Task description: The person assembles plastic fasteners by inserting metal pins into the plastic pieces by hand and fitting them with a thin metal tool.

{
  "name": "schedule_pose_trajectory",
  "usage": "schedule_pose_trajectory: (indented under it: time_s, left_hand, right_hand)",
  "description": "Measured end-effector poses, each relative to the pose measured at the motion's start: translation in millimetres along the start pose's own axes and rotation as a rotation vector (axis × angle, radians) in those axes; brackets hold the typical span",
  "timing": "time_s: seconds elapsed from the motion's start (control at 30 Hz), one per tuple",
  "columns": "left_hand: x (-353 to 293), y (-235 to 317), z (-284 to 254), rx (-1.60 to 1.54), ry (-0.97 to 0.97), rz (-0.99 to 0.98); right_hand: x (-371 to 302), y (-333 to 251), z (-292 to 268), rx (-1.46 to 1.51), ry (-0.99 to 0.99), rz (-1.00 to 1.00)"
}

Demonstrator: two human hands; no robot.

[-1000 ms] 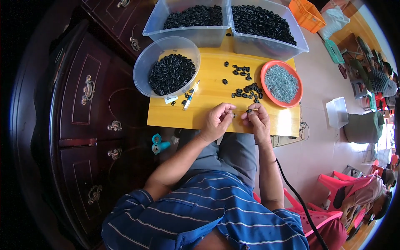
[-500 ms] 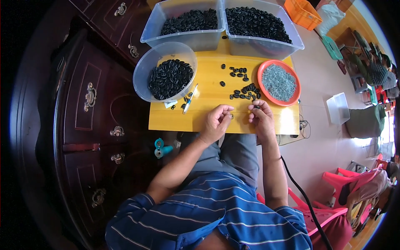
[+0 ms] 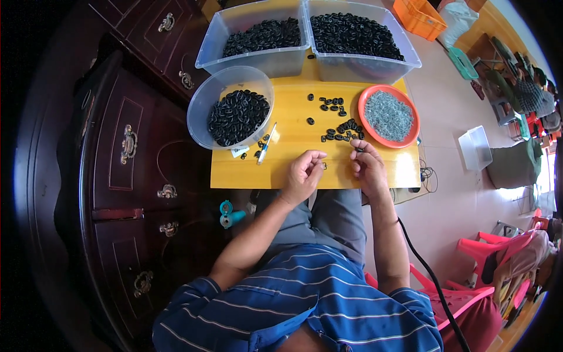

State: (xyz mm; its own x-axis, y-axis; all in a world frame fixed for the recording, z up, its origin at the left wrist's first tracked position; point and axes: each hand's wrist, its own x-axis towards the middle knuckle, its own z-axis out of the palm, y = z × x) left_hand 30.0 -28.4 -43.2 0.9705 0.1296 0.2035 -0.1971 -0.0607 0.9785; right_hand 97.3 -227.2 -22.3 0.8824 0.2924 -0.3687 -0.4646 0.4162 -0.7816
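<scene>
Over the near edge of the yellow table (image 3: 234,175), my left hand (image 3: 305,175) is closed, thumb and forefinger pinched. A tiny dark piece (image 3: 325,166) shows beside its fingertips; whether it is held or lies on the table is unclear. To the right, my right hand (image 3: 372,169) pinches a small black oval piece (image 3: 360,150), partly covered by the fingers. Just beyond that hand lies a loose cluster of black oval pieces (image 3: 346,129). An orange-red round tray (image 3: 362,122) of small silvery metal parts (image 3: 388,115) stands at the table's right side.
A round clear tub (image 3: 196,126) of black pieces stands at left, near a pen (image 3: 267,144) and several loose pieces. Two clear bins (image 3: 258,63) (image 3: 363,68) full of black pieces are at the back. Dark wooden drawers (image 3: 114,152) flank my left side; a pink chair (image 3: 463,299) is at right.
The view has shifted slightly, so the table sits a little lower and to the left. Both hands keep nearly the same pose, the right still pinching its piece.
</scene>
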Motion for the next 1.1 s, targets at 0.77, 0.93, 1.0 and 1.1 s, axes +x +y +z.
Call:
schedule_pose_trajectory:
  time_s: [0.77, 0.93, 1.0, 1.1]
  left_hand:
    - [-0.5, 0.1, -1.6, -0.004, 0.004, 0.006]
    - [-0.8, -0.2, -2.2, -0.004, -0.008, -0.006]
    - [-0.6, 0.0, -2.0, 0.001, -0.010, 0.001]
    - [-0.5, -1.5, -1.7, -0.011, -0.010, 0.005]
  right_hand:
    - [-8.7, 20.5, 20.2, -0.368, -0.002, -0.162]
    - [-9.8, 22.5, 17.5, -0.348, 0.027, -0.189]
    - [-8.3, 23.0, 15.6, -0.392, 0.013, -0.212]
    - [-6.7, 24.0, 14.0, -0.372, -0.031, -0.205]
